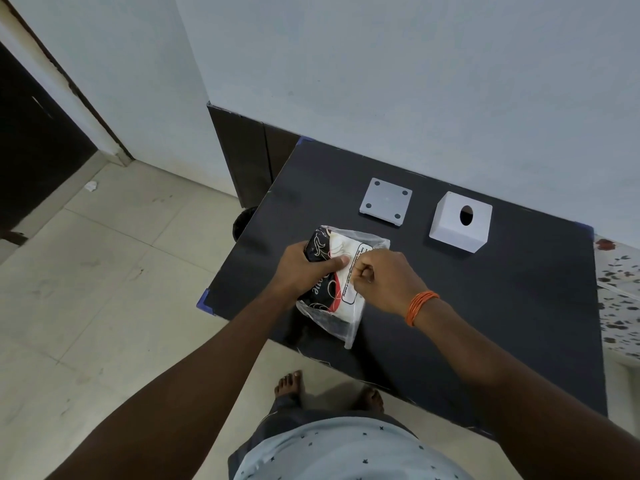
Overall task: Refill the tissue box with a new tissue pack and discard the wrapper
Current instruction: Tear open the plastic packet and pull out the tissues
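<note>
Head view: the tissue pack (341,282) is held just above the dark surface (485,306), nearer the person than the white tissue box (460,221). The left hand (304,271) is closed around its left edge; the right hand (384,280) is pinched shut on the clear wrapper. The pack is judged light, soft and slippery. Its long axis runs obliquely toward the box.

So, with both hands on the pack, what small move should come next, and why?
Probably the right hand should pull the pinched wrapper open while the left hand holds the pack steady. The wrapper looks still closed around the tissues, and the box and its base lie apart on the table, ready for filling.
</note>
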